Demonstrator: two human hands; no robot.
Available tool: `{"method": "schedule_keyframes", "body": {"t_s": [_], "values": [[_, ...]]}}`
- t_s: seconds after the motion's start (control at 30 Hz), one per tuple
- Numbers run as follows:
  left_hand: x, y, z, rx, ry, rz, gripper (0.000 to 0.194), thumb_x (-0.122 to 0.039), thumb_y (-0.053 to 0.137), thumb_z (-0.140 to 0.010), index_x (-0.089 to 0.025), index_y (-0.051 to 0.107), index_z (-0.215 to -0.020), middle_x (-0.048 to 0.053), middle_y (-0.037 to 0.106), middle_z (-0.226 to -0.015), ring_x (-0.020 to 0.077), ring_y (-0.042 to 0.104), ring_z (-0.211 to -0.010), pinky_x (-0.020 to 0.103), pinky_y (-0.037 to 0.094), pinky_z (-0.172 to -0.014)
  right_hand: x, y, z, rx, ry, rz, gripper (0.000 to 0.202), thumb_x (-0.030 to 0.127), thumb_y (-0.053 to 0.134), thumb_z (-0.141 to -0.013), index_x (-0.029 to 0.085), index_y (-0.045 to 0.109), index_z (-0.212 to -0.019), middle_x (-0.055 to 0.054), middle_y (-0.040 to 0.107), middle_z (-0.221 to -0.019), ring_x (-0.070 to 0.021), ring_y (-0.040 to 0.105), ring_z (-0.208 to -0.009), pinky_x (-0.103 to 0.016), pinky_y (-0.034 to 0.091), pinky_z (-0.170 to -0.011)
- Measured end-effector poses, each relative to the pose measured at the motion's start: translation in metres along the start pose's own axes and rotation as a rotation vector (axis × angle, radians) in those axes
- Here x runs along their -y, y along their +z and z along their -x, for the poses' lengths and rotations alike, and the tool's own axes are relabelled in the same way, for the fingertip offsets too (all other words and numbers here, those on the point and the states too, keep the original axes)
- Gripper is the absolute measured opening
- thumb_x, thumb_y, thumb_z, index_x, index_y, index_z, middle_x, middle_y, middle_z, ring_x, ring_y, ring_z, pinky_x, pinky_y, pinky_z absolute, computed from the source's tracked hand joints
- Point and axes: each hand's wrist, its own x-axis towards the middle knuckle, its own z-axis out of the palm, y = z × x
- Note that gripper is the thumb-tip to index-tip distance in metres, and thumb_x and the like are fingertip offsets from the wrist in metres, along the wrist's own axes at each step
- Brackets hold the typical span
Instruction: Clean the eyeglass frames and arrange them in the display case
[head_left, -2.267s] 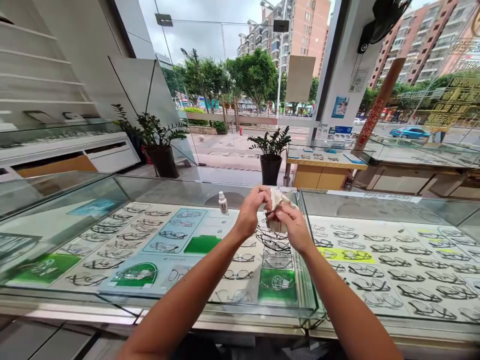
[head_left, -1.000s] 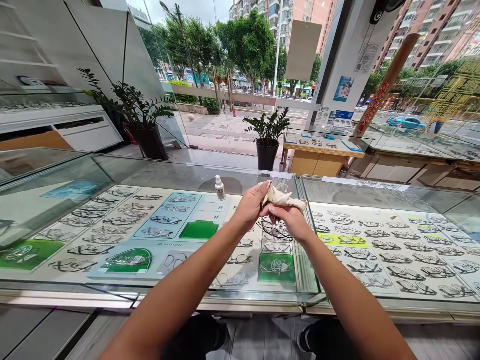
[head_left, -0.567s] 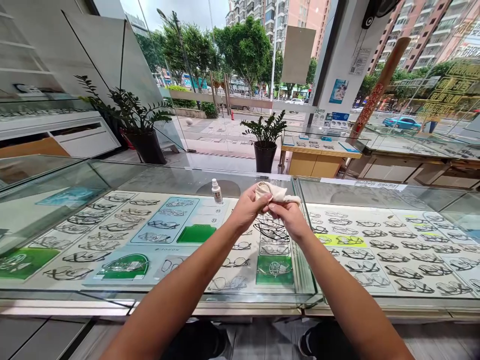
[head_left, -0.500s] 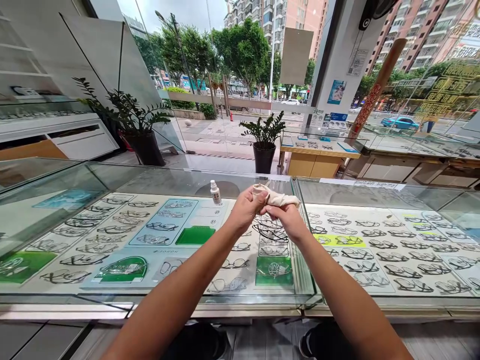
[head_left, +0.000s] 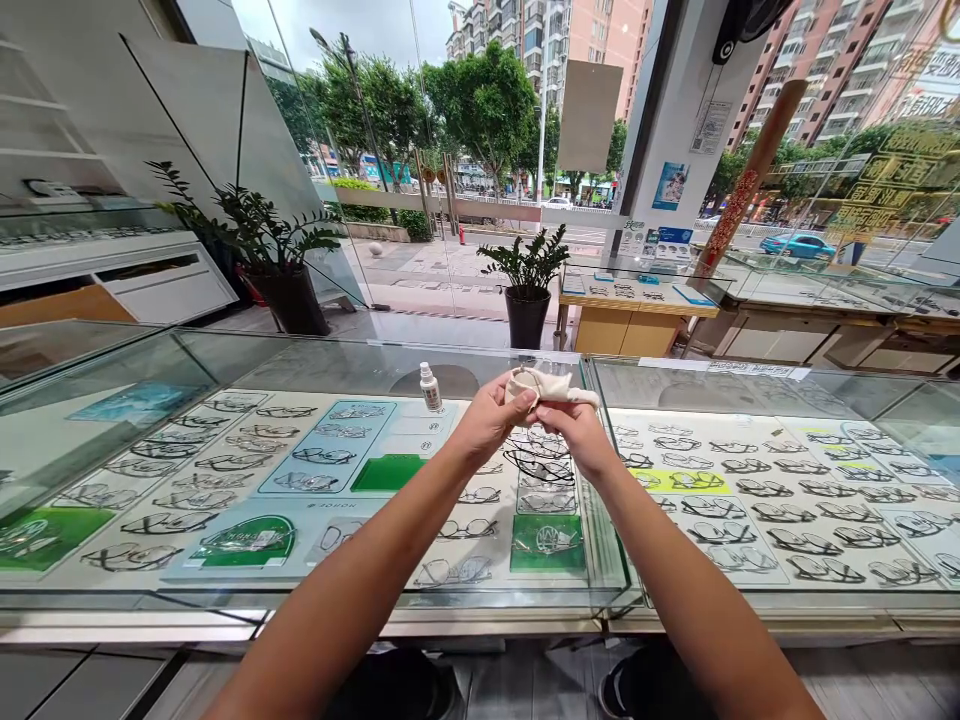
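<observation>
Above the glass display counter, my left hand point(head_left: 491, 415) is closed on a pair of thin-framed glasses point(head_left: 524, 379), with one round lens showing at its thumb. A crumpled cream cloth point(head_left: 564, 387) lies against and behind the glasses. My right hand point(head_left: 572, 425) grips the lower side of this cloth, fingers pinched close to my left thumb. The far part of the glasses is hidden by cloth and fingers. To the left of my hands, a small white spray bottle point(head_left: 430, 387) stands upright on the glass top.
Beneath the glass counter point(head_left: 360, 600) lie rows of eyeglasses point(head_left: 469, 528) and green display cards point(head_left: 547, 543). A second display case point(head_left: 750, 590) adjoins on the right. Beyond stand a potted plant point(head_left: 527, 315), a wooden cabinet point(head_left: 637, 328) and large windows.
The cloth has shifted and opened out around the lens, so more of the round lens shows. My fingers have moved slightly; the bottle stays in place.
</observation>
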Motion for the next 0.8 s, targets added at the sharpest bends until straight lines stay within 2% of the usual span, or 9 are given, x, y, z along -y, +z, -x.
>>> {"method": "schedule_keyframes", "body": {"t_s": [0.1, 0.2, 0.33, 0.4, 0.47, 0.53, 0.63, 0.8], "values": [[0.004, 0.001, -0.001, -0.051, 0.039, -0.008, 0.049, -0.056, 0.091, -0.08, -0.015, 0.066, -0.086, -0.003, 0.06, -0.066, 0.0073, 0.048, -0.054, 0.023, 0.039, -0.057, 0.001, 0.005, 0.003, 0.027, 0.002, 0.038, 0.028, 0.05, 0.084, -0.078, 0.022, 0.084, -0.078, -0.005, 0.075, -0.078, -0.0186, 0.053, -0.075, -0.035, 0.045, -0.077], [0.004, 0.003, -0.003, -0.054, 0.025, 0.038, 0.052, -0.063, 0.086, -0.082, -0.016, 0.065, -0.081, -0.003, 0.057, -0.062, 0.0084, 0.047, -0.052, 0.024, 0.042, -0.057, 0.002, 0.006, 0.004, 0.035, -0.015, 0.042, 0.028, 0.05, 0.084, -0.08, 0.022, 0.085, -0.081, -0.005, 0.075, -0.082, -0.0183, 0.053, -0.075, -0.034, 0.045, -0.077], [0.004, 0.002, -0.006, -0.084, 0.027, 0.111, 0.051, -0.062, 0.083, -0.086, -0.014, 0.076, -0.101, 0.004, 0.073, -0.083, 0.0141, 0.062, -0.072, 0.027, 0.052, -0.073, 0.004, -0.004, 0.0, 0.015, -0.031, 0.01, 0.03, 0.052, 0.081, -0.084, 0.023, 0.087, -0.084, -0.005, 0.076, -0.087, -0.0169, 0.05, -0.074, -0.034, 0.043, -0.075], [0.006, 0.0, -0.008, -0.102, 0.036, 0.119, 0.053, -0.061, 0.082, -0.088, -0.014, 0.077, -0.112, 0.008, 0.078, -0.098, 0.0178, 0.067, -0.087, 0.029, 0.053, -0.082, 0.008, -0.01, -0.002, -0.012, -0.04, -0.007, 0.03, 0.053, 0.082, -0.085, 0.024, 0.088, -0.086, -0.005, 0.076, -0.091, -0.0172, 0.051, -0.075, -0.034, 0.043, -0.075], [0.008, -0.003, -0.01, -0.105, 0.038, 0.105, 0.056, -0.061, 0.083, -0.087, -0.014, 0.077, -0.117, 0.01, 0.079, -0.103, 0.0202, 0.069, -0.094, 0.029, 0.053, -0.084, 0.013, -0.016, -0.003, -0.055, -0.067, -0.016, 0.029, 0.054, 0.082, -0.084, 0.025, 0.088, -0.087, -0.005, 0.074, -0.094, -0.0186, 0.053, -0.08, -0.034, 0.045, -0.078], [0.01, -0.005, -0.011, -0.095, 0.027, 0.051, 0.059, -0.064, 0.083, -0.086, -0.014, 0.078, -0.117, 0.009, 0.079, -0.098, 0.0203, 0.068, -0.092, 0.029, 0.051, -0.082, 0.019, -0.022, -0.004, -0.102, -0.124, -0.012, 0.027, 0.053, 0.083, -0.084, 0.027, 0.089, -0.089, -0.005, 0.071, -0.094, -0.0205, 0.056, -0.086, -0.035, 0.046, -0.083], [0.01, -0.005, -0.007, -0.064, 0.014, -0.093, 0.059, -0.068, 0.079, -0.087, -0.014, 0.078, -0.109, 0.005, 0.074, -0.083, 0.0164, 0.061, -0.077, 0.028, 0.047, -0.073, 0.026, -0.029, -0.005, -0.15, -0.21, -0.014, 0.025, 0.051, 0.082, -0.086, 0.028, 0.089, -0.09, -0.003, 0.065, -0.091, -0.0211, 0.055, -0.09, -0.035, 0.046, -0.088], [0.007, 0.005, 0.006, 0.04, -0.003, -0.312, 0.062, -0.075, 0.068, -0.091, -0.014, 0.072, -0.086, 0.0, 0.059, -0.069, 0.0123, 0.044, -0.064, 0.026, 0.036, -0.062, 0.028, -0.028, -0.004, -0.165, -0.209, 0.005, 0.032, 0.057, 0.08, -0.087, 0.026, 0.088, -0.091, -0.003, 0.059, -0.092, -0.0212, 0.053, -0.089, -0.036, 0.046, -0.085]]}}
